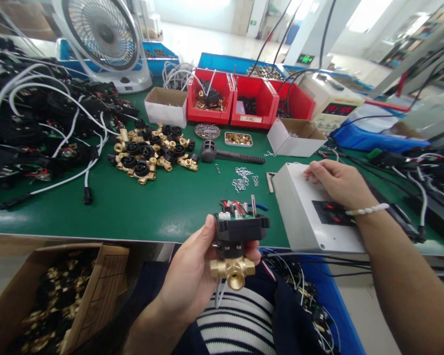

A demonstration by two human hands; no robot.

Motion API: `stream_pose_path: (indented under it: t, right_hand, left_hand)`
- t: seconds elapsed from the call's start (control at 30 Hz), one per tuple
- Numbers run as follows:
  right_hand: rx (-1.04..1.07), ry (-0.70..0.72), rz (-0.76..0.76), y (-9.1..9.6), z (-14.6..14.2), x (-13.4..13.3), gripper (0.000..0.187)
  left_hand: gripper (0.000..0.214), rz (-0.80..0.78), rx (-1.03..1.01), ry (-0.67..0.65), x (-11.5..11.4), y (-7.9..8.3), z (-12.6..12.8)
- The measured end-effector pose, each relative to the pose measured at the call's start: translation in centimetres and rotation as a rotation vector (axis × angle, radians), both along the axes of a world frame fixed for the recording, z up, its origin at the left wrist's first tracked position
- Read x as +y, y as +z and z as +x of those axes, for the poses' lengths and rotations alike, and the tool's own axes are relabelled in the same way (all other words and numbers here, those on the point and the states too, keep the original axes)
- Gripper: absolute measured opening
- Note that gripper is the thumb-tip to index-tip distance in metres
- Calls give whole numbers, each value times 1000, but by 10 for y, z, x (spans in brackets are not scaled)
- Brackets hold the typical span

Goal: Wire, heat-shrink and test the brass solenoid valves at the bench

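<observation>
My left hand (190, 273) grips a valve assembly (237, 241) over my lap: a black actuator housing with exposed wiring on top and a brass three-way body below. My right hand (336, 182) rests on top of a white control box (303, 212) at the table's right front, fingers curled down against its surface with nothing in them. A black panel with red buttons (329, 212) sits just below that hand's wrist.
A pile of brass and black valve parts (151, 153), a black mallet (229, 154), loose metal clips (242, 177), red bins (229, 101), small cardboard boxes (166, 106), a fan (103, 39) and black wired units (33, 123) crowd the green table (140, 207). A carton of valves (55, 301) stands at lower left.
</observation>
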State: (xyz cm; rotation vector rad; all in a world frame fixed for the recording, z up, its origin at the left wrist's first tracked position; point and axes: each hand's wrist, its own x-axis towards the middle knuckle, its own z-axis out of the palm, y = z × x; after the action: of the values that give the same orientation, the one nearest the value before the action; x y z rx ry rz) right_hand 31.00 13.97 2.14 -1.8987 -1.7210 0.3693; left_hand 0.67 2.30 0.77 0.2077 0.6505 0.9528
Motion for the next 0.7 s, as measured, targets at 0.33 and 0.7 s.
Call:
stream_pose_path:
  t: [0.33, 0.7]
  right_hand:
    - [-13, -5, -20, 1, -1, 0, 53]
    - [-15, 0, -5, 1, 0, 0, 51]
  left_hand:
    - [38, -5, 105, -41, -3, -9, -5]
    - [38, 10, -119, -59, 1, 0, -1]
